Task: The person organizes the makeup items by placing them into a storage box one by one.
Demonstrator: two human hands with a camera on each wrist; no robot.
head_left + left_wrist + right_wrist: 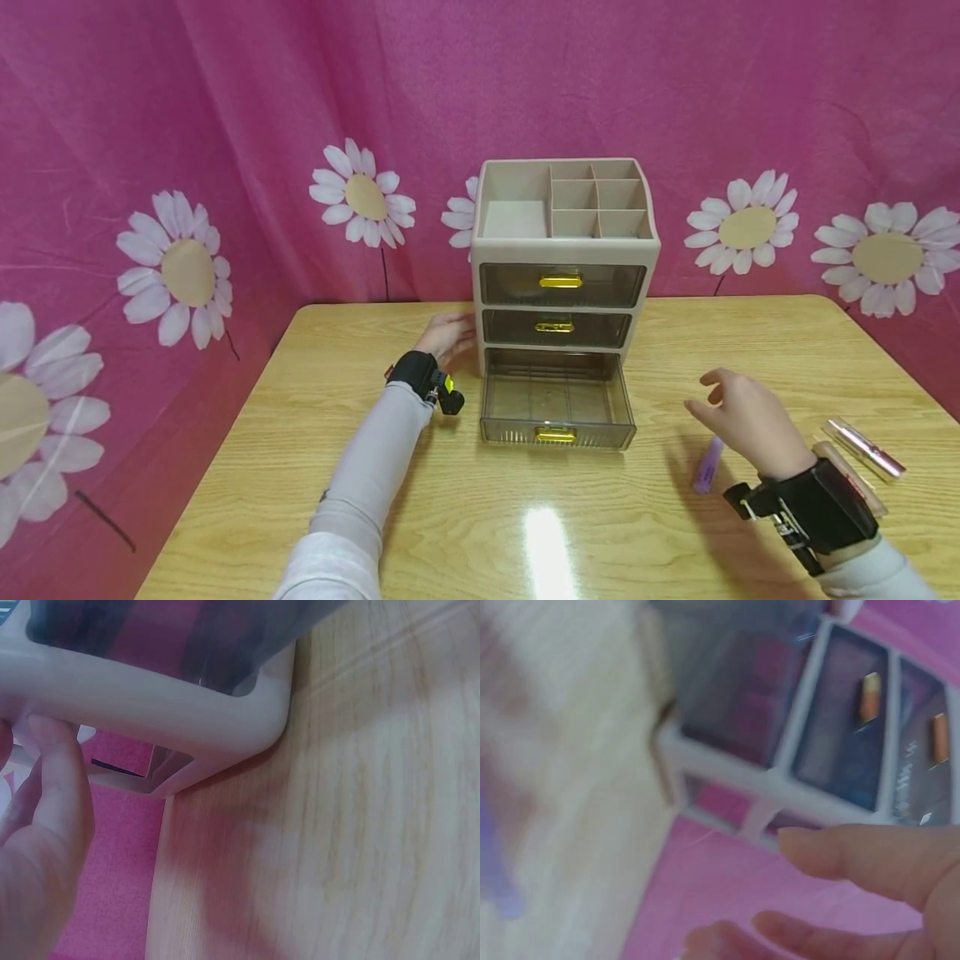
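Observation:
A beige desktop drawer organizer (566, 252) stands at the back of the table, its bottom drawer (557, 402) pulled out with nothing in it. Against the organizer's left side, my left hand (447, 335) touches the frame; in the left wrist view, the fingers (60, 772) lie along its side. My right hand (753, 417) is held in the air to the right of the drawer, fingers loosely bent, with nothing in it. Below its fingertips lies a small purple tube (707, 467), also blurred at the left of the right wrist view.
Right of my right wrist lie a shiny pink-and-silver tube (864, 448) and a beige tube (828, 454), the latter partly covered by the wrist strap. Two upper drawers (562, 285) are closed. A pink flowered curtain (420, 100) hangs behind the wooden table (465, 508).

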